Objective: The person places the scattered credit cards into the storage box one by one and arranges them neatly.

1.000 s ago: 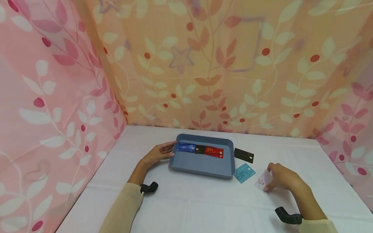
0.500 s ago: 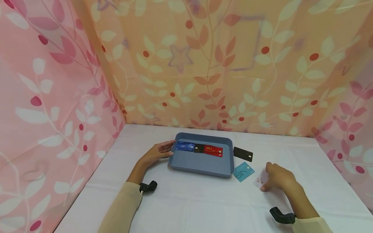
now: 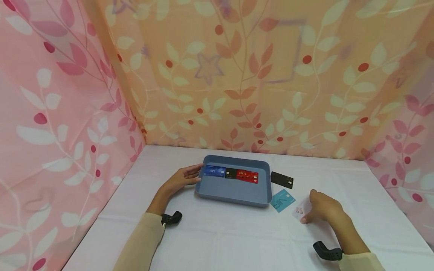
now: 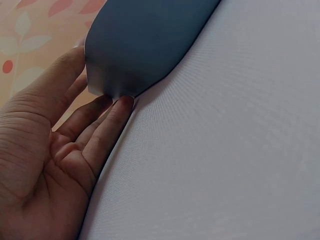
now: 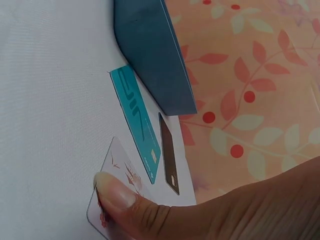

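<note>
Pale card lies apparently flat on the tabletop, near the teal card; right hand has its grip clamped on it. Left hand, fingers extended, touches the tray. Pickup appears underway; lifting would call for firm edge hold.

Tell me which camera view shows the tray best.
The head view: it shows the tray nearly whole from above, including its inside with the red card. The left wrist view shows only part of its outside, at the left hand's fingertips; the right wrist view, another outside part beyond the teal card.
</note>
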The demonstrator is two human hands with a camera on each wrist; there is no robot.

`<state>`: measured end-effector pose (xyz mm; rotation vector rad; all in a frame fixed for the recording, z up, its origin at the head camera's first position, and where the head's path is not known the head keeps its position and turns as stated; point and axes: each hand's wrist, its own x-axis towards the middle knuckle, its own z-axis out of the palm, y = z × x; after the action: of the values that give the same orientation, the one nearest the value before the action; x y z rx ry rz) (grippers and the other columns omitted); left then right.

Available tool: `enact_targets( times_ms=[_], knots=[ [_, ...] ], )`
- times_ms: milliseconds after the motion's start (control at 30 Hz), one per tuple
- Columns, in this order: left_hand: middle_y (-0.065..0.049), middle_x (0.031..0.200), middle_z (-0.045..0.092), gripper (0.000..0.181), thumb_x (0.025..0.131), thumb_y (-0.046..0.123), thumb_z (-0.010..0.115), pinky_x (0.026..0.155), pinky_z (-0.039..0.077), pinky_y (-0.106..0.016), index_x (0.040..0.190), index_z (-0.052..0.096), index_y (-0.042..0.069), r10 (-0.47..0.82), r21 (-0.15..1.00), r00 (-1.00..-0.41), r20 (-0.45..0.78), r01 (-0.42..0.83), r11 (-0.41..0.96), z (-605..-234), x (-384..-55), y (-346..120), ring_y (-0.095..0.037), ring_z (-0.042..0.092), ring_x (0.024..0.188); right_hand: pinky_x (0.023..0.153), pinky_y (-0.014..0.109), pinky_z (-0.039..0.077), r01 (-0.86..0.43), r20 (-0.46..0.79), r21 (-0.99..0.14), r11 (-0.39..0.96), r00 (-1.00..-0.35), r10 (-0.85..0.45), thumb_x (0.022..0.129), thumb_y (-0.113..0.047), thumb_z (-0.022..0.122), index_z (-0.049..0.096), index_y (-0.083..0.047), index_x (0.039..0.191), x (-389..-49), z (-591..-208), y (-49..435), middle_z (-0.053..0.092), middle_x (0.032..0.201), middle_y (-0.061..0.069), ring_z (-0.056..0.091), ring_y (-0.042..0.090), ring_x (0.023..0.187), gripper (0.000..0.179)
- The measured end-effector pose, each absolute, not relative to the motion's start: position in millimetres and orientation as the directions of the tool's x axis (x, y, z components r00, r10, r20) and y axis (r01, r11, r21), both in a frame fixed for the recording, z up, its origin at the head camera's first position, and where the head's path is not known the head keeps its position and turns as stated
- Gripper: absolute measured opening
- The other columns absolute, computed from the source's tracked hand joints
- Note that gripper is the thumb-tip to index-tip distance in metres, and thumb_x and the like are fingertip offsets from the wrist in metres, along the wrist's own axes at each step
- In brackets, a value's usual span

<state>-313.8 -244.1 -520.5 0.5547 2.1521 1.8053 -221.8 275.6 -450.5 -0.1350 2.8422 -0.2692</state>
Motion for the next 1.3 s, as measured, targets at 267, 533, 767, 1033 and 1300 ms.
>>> enact_targets(
  times_ms=[267,533,767,1033,1300],
  knots=[
    [-0.016,0.159,0.039,0.068,0.095,0.012,0.073,0.109,0.043,-0.029,0.155,0.043,0.010,0.490,0.981,-0.869,0.073,0.152,0.122,-524,-316,-246,-0.031,0.039,0.145,0.084,0.064,0.052,-0.073,-0.271,-0.218,0.973,-0.953,-0.132,0.056,-0.047,0.096,0.055,0.016,0.115,-221,-451,280,0.066,0.104,0.029,0.063,0.047,0.098,0.096],
    [-0.013,0.160,0.039,0.066,0.095,0.014,0.073,0.109,0.044,-0.031,0.155,0.044,0.014,0.492,0.979,-0.869,0.055,0.143,0.144,-523,-314,-245,-0.029,0.039,0.146,0.064,0.035,0.044,-0.063,-0.250,-0.419,0.906,-0.951,-0.182,0.082,-0.023,0.085,0.063,-0.002,0.087,-228,-452,304,0.054,0.077,0.005,0.052,0.022,0.076,0.031],
    [-0.012,0.159,0.041,0.066,0.095,0.012,0.073,0.110,0.043,-0.031,0.155,0.044,0.013,0.478,0.977,-0.877,0.055,0.146,0.155,-522,-313,-245,-0.028,0.041,0.145,0.058,0.029,0.047,-0.050,-0.262,-0.578,0.814,-0.934,-0.243,0.092,-0.013,0.075,0.065,-0.003,0.088,-233,-456,323,0.054,0.075,0.003,0.052,0.020,0.069,0.015],
    [-0.012,0.160,0.040,0.067,0.095,0.013,0.073,0.109,0.044,-0.030,0.155,0.043,0.014,0.476,0.974,-0.878,0.056,0.153,0.169,-521,-312,-245,-0.028,0.040,0.145,0.057,0.030,0.055,0.016,-0.301,-0.750,0.661,-0.899,-0.319,0.098,-0.011,0.067,0.063,0.007,0.108,-238,-463,340,0.061,0.079,0.006,0.057,0.020,0.067,0.021],
    [-0.010,0.159,0.041,0.067,0.095,0.015,0.073,0.110,0.043,-0.032,0.155,0.044,0.014,0.470,0.974,-0.882,0.043,0.142,0.177,-521,-312,-245,-0.027,0.041,0.145,0.065,0.031,0.059,0.095,-0.292,-0.842,0.531,-0.908,-0.300,0.102,-0.017,0.063,0.051,0.015,0.131,-244,-471,357,0.069,0.089,0.009,0.063,0.023,0.071,0.044]
  ],
)
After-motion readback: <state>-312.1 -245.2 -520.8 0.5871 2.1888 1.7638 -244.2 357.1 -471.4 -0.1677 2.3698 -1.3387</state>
